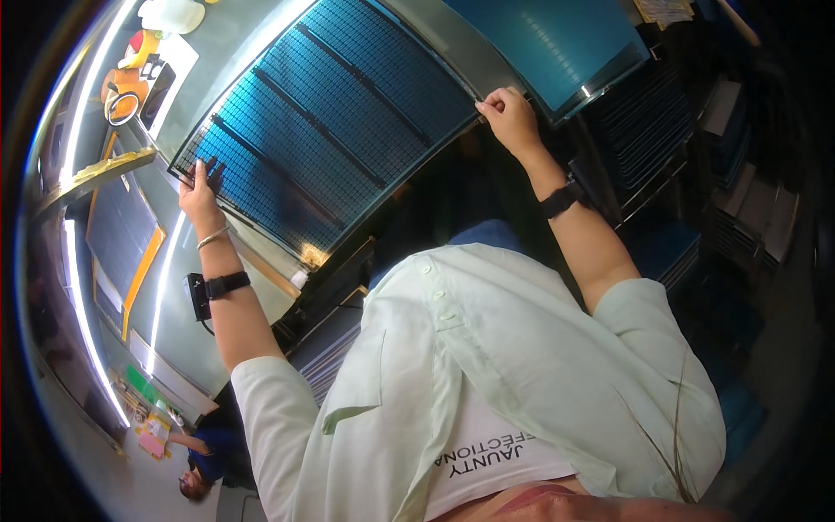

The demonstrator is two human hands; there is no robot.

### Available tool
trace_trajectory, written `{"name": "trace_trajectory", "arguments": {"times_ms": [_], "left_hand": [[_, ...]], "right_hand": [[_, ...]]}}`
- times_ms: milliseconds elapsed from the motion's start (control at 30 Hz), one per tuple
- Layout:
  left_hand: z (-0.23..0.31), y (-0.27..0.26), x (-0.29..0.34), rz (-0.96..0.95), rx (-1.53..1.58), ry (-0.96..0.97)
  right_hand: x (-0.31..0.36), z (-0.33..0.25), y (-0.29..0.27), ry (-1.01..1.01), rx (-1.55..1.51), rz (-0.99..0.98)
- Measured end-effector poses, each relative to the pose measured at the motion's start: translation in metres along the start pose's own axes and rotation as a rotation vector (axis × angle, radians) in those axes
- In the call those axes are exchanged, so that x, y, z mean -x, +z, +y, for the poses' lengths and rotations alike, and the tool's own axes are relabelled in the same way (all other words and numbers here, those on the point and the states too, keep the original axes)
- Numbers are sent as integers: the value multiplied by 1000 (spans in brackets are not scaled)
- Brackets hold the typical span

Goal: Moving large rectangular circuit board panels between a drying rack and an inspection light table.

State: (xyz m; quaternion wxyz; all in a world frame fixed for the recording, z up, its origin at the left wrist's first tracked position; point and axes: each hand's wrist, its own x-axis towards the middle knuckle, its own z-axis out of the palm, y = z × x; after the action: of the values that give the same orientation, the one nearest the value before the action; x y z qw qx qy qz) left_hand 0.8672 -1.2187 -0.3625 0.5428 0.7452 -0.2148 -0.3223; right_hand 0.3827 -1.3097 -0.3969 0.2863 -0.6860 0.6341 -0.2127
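A large blue panel [348, 122] with a fine dark grid and several dark bars across it lies in front of me, tilted in view. My left hand [202, 204] grips its near left corner, with one finger stretched over the top of the edge. At the right corner, my right hand [511, 117] pinches the panel's rim between thumb and fingertips. The undersides of both grips are hidden.
Right of the panel sits a plain blue sheet [557, 43], with stacked dark trays [648, 130] below it. Tape rolls [126, 94] lie at the far left near a light tube [96, 87]. Another person [204, 457] works at the lower left.
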Motion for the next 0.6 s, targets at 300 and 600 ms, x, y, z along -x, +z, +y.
{"name": "trace_trajectory", "arguments": {"times_ms": [300, 600], "left_hand": [[-7, -9, -2, -3, 8, -41], [-7, -1, -10, -6, 7, -77]], "right_hand": [[4, -2, 5, -19, -7, 54], [4, -3, 7, 21, 118, 20]]}}
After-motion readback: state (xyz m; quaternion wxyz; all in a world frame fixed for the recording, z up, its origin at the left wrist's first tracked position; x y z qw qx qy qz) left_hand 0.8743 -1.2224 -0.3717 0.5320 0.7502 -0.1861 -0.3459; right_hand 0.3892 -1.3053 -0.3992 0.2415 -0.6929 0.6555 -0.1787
